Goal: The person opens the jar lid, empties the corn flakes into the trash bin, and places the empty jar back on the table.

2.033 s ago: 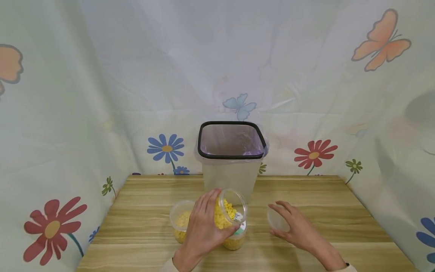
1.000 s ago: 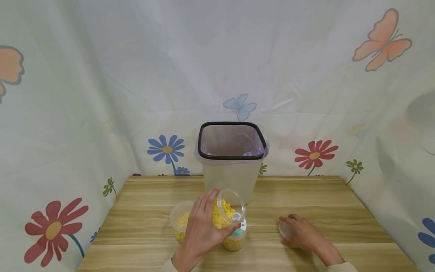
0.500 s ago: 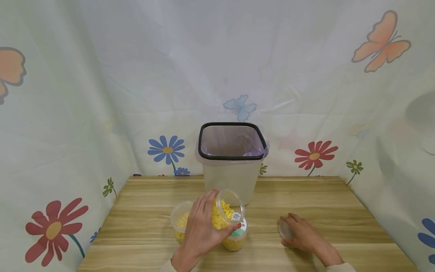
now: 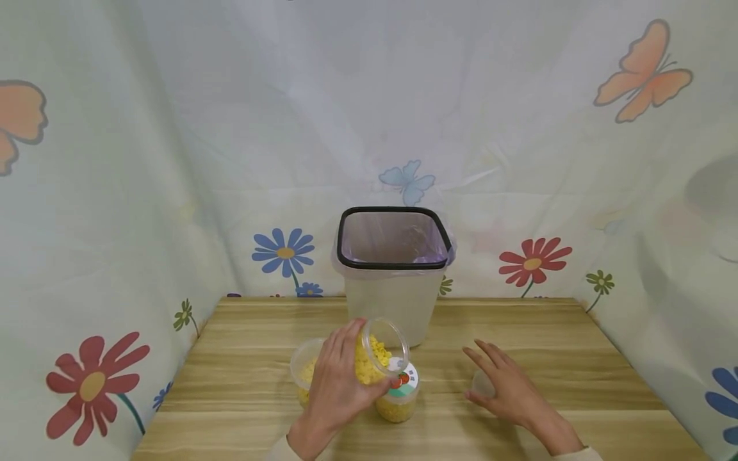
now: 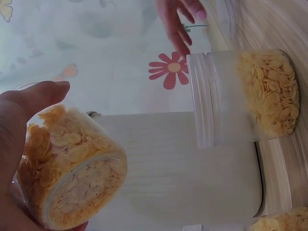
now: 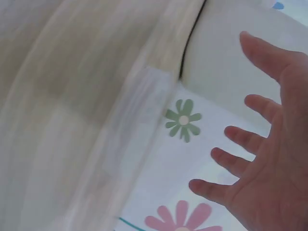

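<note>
My left hand point(image 4: 337, 394) grips a clear plastic jar point(image 4: 363, 365) of yellow flakes, tilted so its open mouth faces right. The left wrist view shows the flakes point(image 5: 72, 144) through its wall, with the thumb across the upper side. Just below and right of it stands a capped jar point(image 4: 396, 406) of flakes with a green and white label on top. My right hand point(image 4: 510, 394) is spread, holding nothing, above a translucent round lid point(image 4: 483, 384) on the table. In the right wrist view the palm point(image 6: 269, 187) and fingers are apart from the blurred lid point(image 6: 139, 110).
Another jar point(image 4: 302, 365) of flakes stands left of my left hand, partly hidden by it. Behind the jars rises a pale bin point(image 4: 392, 301) with a black rim and a purple liner. The wooden table point(image 4: 553, 346) ends at a flower-printed curtain point(image 4: 277, 160).
My right hand has set the lid down farther right on the table, let go of it and risen with fingers spread. The jar in my left hand has shifted slightly left.
</note>
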The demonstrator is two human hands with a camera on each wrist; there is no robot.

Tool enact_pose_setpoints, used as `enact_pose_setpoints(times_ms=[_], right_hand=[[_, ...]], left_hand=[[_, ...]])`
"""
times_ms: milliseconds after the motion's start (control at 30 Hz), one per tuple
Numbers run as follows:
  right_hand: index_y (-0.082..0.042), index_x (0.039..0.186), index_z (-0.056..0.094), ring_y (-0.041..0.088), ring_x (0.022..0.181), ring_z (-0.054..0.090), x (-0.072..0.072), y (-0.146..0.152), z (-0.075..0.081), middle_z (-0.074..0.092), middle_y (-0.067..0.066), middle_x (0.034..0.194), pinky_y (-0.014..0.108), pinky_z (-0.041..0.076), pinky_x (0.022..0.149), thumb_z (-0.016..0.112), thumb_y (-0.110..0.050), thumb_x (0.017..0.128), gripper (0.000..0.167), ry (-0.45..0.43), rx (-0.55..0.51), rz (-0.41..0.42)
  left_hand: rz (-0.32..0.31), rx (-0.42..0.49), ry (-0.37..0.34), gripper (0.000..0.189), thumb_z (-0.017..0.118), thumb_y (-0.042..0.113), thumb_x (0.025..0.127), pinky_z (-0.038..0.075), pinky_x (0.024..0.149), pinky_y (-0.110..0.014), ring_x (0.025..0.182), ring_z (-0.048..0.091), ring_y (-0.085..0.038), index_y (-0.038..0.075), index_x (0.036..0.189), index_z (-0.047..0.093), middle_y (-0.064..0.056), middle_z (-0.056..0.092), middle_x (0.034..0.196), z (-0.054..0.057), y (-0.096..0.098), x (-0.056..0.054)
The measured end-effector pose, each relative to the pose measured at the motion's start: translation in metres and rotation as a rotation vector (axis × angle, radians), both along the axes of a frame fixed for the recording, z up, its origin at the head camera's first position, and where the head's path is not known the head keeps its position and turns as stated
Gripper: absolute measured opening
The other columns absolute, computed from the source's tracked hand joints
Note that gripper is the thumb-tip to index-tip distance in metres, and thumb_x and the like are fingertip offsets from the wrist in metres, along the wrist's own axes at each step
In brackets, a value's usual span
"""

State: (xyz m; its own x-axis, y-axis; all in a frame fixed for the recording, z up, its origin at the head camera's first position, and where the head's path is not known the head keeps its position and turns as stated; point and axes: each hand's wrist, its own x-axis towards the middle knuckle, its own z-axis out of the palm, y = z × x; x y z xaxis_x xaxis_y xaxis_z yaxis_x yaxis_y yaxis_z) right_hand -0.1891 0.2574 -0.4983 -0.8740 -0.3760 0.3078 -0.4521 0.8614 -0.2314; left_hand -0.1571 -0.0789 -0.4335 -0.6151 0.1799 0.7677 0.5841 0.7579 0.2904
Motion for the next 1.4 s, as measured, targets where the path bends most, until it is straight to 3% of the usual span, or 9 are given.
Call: enact_pose_setpoints(times_ms=[367, 600, 900, 1167, 1400], right_hand=[[-0.026, 0.148, 0.045, 0.039, 0.142, 0.033, 0.015, -0.023, 0.026, 0.039, 0.011, 0.155, 0.070, 0.028, 0.106, 0.073, -0.048, 0.083, 0.074, 0.094, -0.029, 0.047], [-0.027, 0.149, 0.042, 0.036, 0.142, 0.033, 0.020, -0.036, 0.046, 0.039, 0.011, 0.155, 0.068, 0.029, 0.107, 0.075, -0.045, 0.082, 0.076, 0.200, -0.057, 0.092], [-0.030, 0.151, 0.038, 0.037, 0.145, 0.031, 0.026, -0.049, 0.071, 0.034, 0.009, 0.159, 0.069, 0.027, 0.109, 0.072, -0.046, 0.084, 0.077, 0.232, -0.077, 0.105], [-0.028, 0.153, 0.036, 0.035, 0.145, 0.031, 0.018, -0.065, 0.092, 0.031, 0.008, 0.160, 0.065, 0.026, 0.112, 0.073, -0.043, 0.084, 0.079, 0.283, -0.099, 0.121], [-0.022, 0.151, 0.040, 0.038, 0.144, 0.032, 0.008, -0.072, 0.113, 0.031, 0.009, 0.160, 0.067, 0.027, 0.112, 0.072, -0.042, 0.085, 0.076, 0.335, -0.133, 0.121]], left_hand=[[0.000, 0.000, 0.033, 0.102, 0.089, 0.053, 0.057, 0.049, 0.102, -0.041, 0.120, 0.058, -0.024, 0.006, 0.139, 0.049, -0.007, 0.059, 0.133, -0.003, -0.004, -0.002], [0.009, -0.024, 0.024, 0.101, 0.085, 0.056, 0.060, 0.049, 0.103, -0.042, 0.121, 0.058, -0.024, 0.007, 0.140, 0.047, -0.007, 0.058, 0.135, -0.001, -0.007, -0.003], [0.009, -0.018, 0.059, 0.100, 0.088, 0.051, 0.058, 0.050, 0.101, -0.043, 0.119, 0.059, -0.027, 0.003, 0.137, 0.050, -0.009, 0.059, 0.133, 0.006, -0.013, -0.002], [0.027, -0.013, 0.063, 0.103, 0.091, 0.048, 0.056, 0.051, 0.100, -0.043, 0.120, 0.057, -0.027, 0.004, 0.139, 0.048, -0.009, 0.058, 0.134, 0.020, -0.025, -0.009], [0.010, -0.027, 0.080, 0.100, 0.088, 0.047, 0.061, 0.049, 0.103, -0.044, 0.123, 0.055, -0.029, 0.002, 0.140, 0.046, -0.013, 0.056, 0.136, 0.034, -0.029, -0.016]])
